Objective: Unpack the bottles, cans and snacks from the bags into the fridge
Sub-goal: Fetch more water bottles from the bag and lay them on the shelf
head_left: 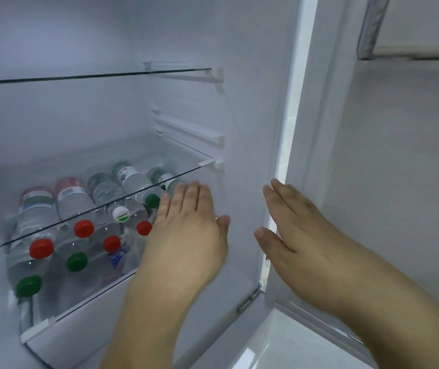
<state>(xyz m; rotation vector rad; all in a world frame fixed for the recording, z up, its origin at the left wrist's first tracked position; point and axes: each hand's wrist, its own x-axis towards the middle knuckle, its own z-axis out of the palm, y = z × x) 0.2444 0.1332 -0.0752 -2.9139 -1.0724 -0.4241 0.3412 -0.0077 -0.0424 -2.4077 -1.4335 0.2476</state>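
Note:
The open fridge (253, 107) fills the view. Several clear water bottles (77, 209) with red, green and white caps lie on their sides, caps toward me, stacked on a low shelf beneath a glass shelf (101, 206). My left hand (186, 227) reaches in at the right end of the stack, fingers straight, fingertips by the rightmost bottles, holding nothing. My right hand (290, 230) is flat with straight fingers at the fridge's right front edge, empty. No bags are in view.
An upper glass shelf (93, 74) carries nothing. White shelf rails (189, 129) line the right inner wall. The fridge door (399, 155) stands open at the right, with a door bin (372, 27) at the top.

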